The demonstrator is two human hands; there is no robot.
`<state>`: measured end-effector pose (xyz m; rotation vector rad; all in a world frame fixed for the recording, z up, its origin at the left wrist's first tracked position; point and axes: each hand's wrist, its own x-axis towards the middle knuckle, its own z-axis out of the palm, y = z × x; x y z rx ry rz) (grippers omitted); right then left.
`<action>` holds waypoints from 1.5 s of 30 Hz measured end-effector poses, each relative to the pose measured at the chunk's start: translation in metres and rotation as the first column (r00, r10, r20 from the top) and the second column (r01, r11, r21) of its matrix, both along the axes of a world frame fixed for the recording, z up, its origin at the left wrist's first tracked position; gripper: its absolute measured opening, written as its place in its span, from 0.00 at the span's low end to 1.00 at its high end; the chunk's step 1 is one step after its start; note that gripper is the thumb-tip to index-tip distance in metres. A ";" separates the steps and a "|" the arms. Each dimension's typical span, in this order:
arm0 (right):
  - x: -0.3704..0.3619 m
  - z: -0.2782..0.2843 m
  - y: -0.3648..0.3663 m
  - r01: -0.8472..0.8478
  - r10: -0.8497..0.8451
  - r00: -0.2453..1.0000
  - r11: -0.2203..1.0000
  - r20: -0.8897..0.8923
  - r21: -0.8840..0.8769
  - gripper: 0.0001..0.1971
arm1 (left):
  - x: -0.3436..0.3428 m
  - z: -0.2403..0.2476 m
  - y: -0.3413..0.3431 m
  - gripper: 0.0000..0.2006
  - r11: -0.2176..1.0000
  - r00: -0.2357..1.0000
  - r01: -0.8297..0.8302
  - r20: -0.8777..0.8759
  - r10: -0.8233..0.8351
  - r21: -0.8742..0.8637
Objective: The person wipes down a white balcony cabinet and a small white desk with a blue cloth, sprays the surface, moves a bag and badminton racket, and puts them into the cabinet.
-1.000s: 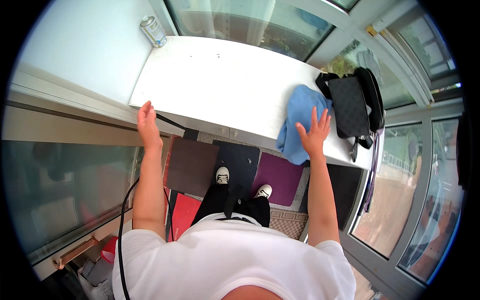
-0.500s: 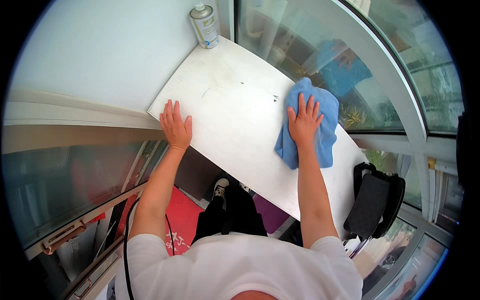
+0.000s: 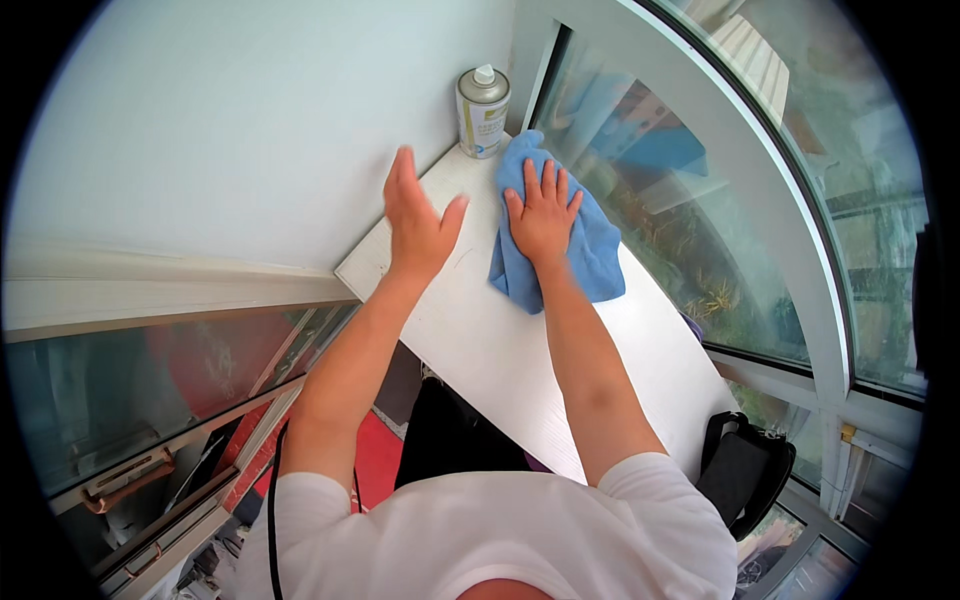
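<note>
My right hand (image 3: 541, 220) lies flat, fingers spread, on a blue cloth (image 3: 592, 262). Beneath it, the crumpled cloth covers the far part of a white table (image 3: 490, 355), close to the window. Raised over the table's left side is my left hand (image 3: 420, 225), holding nothing, its thumb apart from the fingers. The fingers are a little blurred and point toward the wall. A spray can (image 3: 483, 112) with a white cap stands upright in the far corner, just left of the cloth and beyond both hands.
A white wall (image 3: 250, 130) borders the table on the left. A large framed window (image 3: 690, 230) runs along its right side. At the near right end sits a black bag (image 3: 745, 475). To the lower left is a sliding glass panel (image 3: 150, 360).
My right hand and the cloth have moved to the far left, up beside the spray can. My left hand has lifted off the table edge and gone forward. My body has leaned in.
</note>
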<state>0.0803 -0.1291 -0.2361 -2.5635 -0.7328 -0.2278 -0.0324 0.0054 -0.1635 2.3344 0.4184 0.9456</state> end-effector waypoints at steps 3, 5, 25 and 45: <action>0.005 0.004 0.003 0.026 -0.026 1.000 1.000 0.004 0.017 0.28 | 0.090 0.017 0.005 0.45 0.994 0.997 -0.052 0.057 0.057 -0.094; 0.003 0.007 0.000 0.046 -0.046 0.999 0.999 -0.001 -0.016 0.27 | 0.116 0.015 -0.014 0.46 0.983 0.989 -0.134 0.037 0.140 -0.129; 0.016 -0.005 0.108 0.055 -0.052 0.995 0.998 0.086 -0.026 0.31 | -0.135 0.094 0.057 0.43 0.982 0.978 0.148 0.163 -0.129 -0.114; -0.170 0.006 -0.007 -0.420 0.423 0.906 0.904 -0.022 0.081 0.24 | -0.229 0.118 -0.002 0.39 0.837 0.915 0.181 0.401 0.050 -0.517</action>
